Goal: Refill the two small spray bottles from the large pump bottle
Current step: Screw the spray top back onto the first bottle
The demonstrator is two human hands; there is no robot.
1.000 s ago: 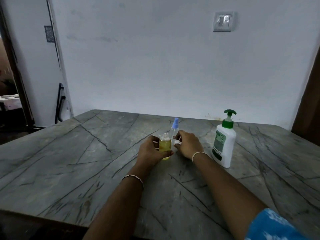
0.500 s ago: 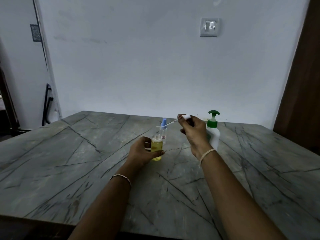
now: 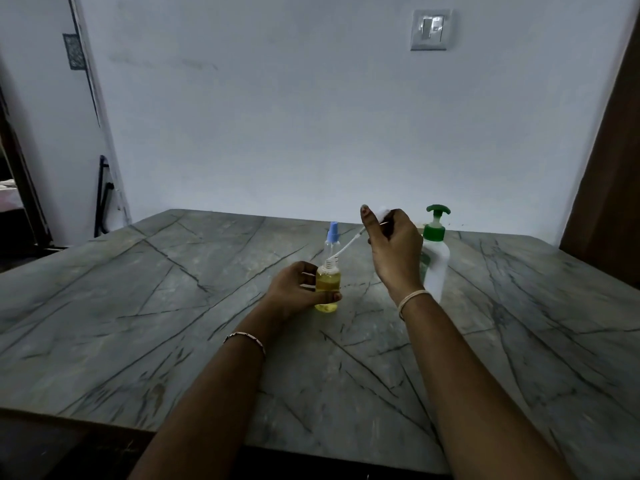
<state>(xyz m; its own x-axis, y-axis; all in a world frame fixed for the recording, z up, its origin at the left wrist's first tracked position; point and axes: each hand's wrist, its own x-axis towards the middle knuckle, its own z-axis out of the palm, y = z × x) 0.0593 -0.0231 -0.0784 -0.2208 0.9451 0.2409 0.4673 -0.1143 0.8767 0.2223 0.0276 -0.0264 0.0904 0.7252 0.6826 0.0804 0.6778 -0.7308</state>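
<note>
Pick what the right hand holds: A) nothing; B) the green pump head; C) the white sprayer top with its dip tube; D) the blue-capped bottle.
C: the right hand pinches the white sprayer top, its dip tube slanting down toward the neck of the yellow bottle gripped by the left hand.
</note>
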